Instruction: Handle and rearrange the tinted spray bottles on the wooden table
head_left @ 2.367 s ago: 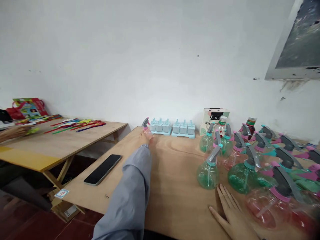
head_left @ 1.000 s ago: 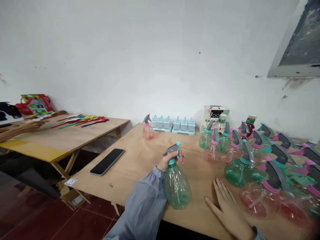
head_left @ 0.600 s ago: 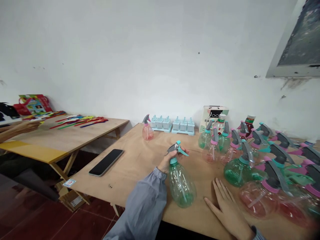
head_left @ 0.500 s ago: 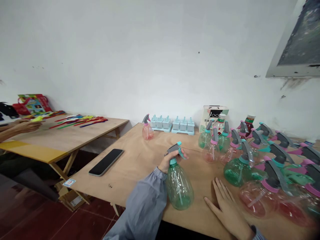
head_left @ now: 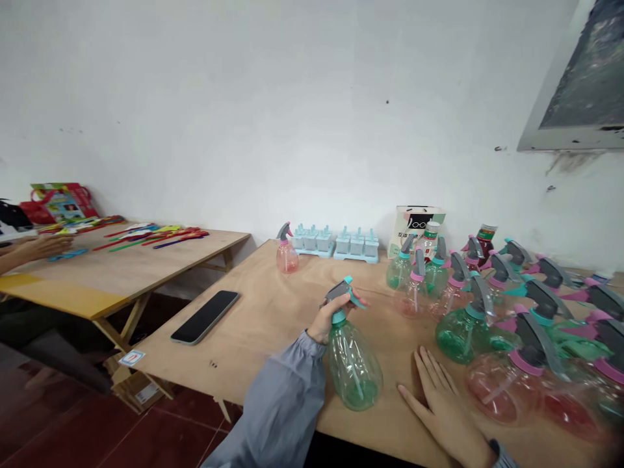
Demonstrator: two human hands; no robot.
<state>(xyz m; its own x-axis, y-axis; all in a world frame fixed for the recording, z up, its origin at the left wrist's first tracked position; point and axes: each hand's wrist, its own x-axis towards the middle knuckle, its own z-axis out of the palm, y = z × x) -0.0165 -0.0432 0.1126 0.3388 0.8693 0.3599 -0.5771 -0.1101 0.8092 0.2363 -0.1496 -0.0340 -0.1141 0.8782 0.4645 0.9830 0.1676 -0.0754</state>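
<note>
So, head view: left hand (head_left: 330, 318) wrapped round the neck and trigger head of a green spray bottle (head_left: 355, 370), which leans a little at the near edge of the wooden surface (head_left: 273, 312); can't tell if its base touches. Right hand (head_left: 446, 416) lies flat, palm down, thumb spread, holding nothing, between that bottle and a crowd of pink and green spray bottles (head_left: 462, 337) on the right. Hands well apart. Far side: lone pink spray bottle (head_left: 287, 259) upright, just beside two pale-blue mold trays (head_left: 357, 247) near the wall; paper bag (head_left: 407, 227) behind the crowd. Dark-screened phone (head_left: 205, 317) lies flat, left of the left arm. Off left, second table (head_left: 131, 276) with colored sticks (head_left: 170, 238), plus another person's hand (head_left: 51, 246) near a blue piece (head_left: 68, 255).
</note>
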